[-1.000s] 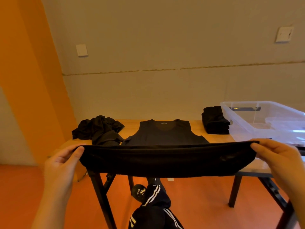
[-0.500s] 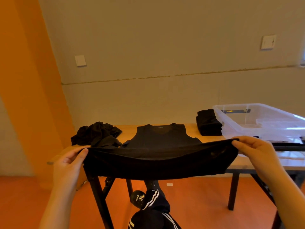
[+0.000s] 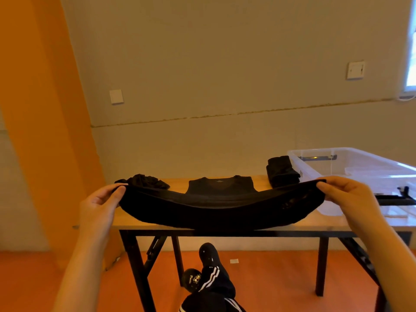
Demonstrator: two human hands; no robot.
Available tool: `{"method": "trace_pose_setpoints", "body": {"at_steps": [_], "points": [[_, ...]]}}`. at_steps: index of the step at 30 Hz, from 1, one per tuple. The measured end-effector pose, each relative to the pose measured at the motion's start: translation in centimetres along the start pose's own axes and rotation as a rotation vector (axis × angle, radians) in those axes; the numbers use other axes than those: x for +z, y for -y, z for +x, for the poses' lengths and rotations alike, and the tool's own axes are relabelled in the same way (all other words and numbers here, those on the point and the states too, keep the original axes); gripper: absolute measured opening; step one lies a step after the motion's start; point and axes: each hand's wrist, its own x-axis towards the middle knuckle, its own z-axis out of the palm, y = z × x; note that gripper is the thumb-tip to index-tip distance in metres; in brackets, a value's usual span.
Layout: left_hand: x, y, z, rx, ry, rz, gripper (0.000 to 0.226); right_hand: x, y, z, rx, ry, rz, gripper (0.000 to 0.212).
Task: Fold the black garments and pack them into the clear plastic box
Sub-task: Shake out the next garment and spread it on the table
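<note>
The left hand [image 3: 99, 206] and right hand [image 3: 351, 199] each pinch an end of a black sleeveless fabric garment [image 3: 220, 208], stretched sagging above the wooden table [image 3: 315, 221] (the clear plastic box [image 3: 351, 163] sits at right).

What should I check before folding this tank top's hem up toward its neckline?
1. Left hand pinches the hem corner: ok.
2. Right hand pinches the other corner: ok.
3. Tank top lies flat on the table, neckline away: ok.
4. Hem level between hands: not ok, it sags mid-span.
5. Crumpled pile apart from the tank top: cannot tell, hem hides the gap.
6. Clear box open, folded stack beside it: ok.
</note>
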Motion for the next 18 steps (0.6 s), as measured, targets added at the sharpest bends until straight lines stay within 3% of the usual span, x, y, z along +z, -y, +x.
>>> {"method": "trace_pose_setpoints", "body": {"at_steps": [2, 12, 14, 17, 18], "points": [[-0.1, -0.3, 0.4, 0.010, -0.015, -0.010, 0.017, -0.1, 0.6, 0.4, -0.003, -0.038, 0.001, 0.012], [1.3, 0.4, 3.2, -0.026, -0.005, -0.015, 0.012, 0.5, 0.4, 3.7, 0.011, -0.045, -0.047, 0.017], [2.1, 1.2, 4.2, -0.065, 0.000, -0.008, 0.012, 1.2, 0.3, 4.7, 0.035, -0.038, -0.009, 0.008], [3.4, 2.7, 6.1, -0.133, 0.010, 0.004, 0.012, 2.0, -1.0, 6.8, 0.082, -0.045, -0.003, 0.047], [3.9, 3.2, 6.7, -0.152, 0.015, 0.007, 0.012, 2.4, -1.5, 7.7, 0.118, -0.060, -0.010, 0.040]]}}
